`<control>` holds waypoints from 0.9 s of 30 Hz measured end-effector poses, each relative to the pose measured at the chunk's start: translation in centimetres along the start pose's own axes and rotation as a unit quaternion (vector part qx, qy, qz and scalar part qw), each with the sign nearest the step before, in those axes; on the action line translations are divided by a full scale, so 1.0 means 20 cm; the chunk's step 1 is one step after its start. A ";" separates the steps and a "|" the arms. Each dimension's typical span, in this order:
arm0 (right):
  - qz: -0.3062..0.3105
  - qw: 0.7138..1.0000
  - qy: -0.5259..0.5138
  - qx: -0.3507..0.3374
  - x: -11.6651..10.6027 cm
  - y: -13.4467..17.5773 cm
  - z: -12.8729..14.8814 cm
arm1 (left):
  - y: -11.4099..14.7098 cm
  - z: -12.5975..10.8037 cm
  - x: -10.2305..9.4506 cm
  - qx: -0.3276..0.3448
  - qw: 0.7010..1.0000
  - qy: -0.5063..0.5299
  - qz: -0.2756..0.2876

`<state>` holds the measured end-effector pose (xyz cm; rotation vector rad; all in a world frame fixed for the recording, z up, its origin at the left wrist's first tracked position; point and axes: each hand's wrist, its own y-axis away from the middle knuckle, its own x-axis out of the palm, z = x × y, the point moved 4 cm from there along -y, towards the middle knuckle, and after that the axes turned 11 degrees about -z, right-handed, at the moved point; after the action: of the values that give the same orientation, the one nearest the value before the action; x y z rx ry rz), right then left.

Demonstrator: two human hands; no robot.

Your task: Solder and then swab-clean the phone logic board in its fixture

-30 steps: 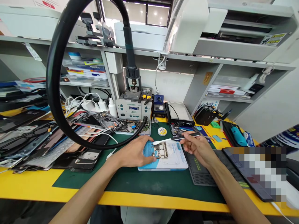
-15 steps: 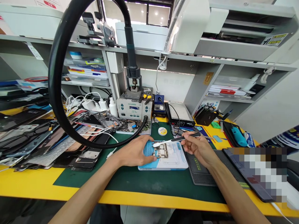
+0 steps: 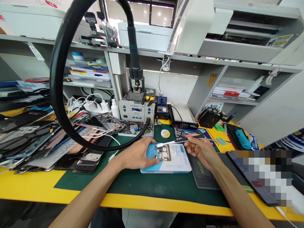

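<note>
A phone circuit board (image 3: 166,155) lies on a white and blue box (image 3: 181,163) in front of me. My left hand (image 3: 139,154) grips the board's left side, thumb at the near corner and fingers at the far one. In my right hand (image 3: 200,149) is a toothbrush (image 3: 172,142) with a dark handle and white head, held between thumb and fingers. Its head is over the far edge of the board; whether the bristles touch cannot be made out. The box rests on a green mat (image 3: 142,186).
A thick black hose (image 3: 57,79) loops in front of a soldering station (image 3: 135,109). Phone parts (image 3: 59,142) are piled at left. A round tub (image 3: 165,133) stands behind the box, a dark perforated pad (image 3: 206,174) to its right. A printer (image 3: 247,34) sits on the shelf.
The toothbrush head has shifted slightly away from me, toward the board's far edge. My left hand and the board look unmoved.
</note>
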<state>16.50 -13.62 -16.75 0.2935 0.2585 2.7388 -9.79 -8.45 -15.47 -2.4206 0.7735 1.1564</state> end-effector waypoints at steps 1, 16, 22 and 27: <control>-0.003 1.000 -0.003 -0.002 0.00 0.00 0.00 | 0.00 0.00 0.00 -0.001 1.000 -0.001 0.002; 0.021 0.999 0.021 -0.012 0.03 0.01 -0.02 | 0.00 0.01 0.00 0.007 1.000 0.009 -0.005; -0.006 1.000 0.000 -0.010 0.00 0.00 -0.01 | 0.01 -0.01 -0.01 0.002 1.000 0.012 0.003; 0.018 0.999 0.020 -0.021 0.03 0.01 -0.01 | 0.01 -0.01 -0.02 0.002 1.000 0.011 -0.005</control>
<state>15.84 -13.64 -16.89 0.2336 0.2072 2.7844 -9.89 -8.60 -15.08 -2.4344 0.7684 1.1245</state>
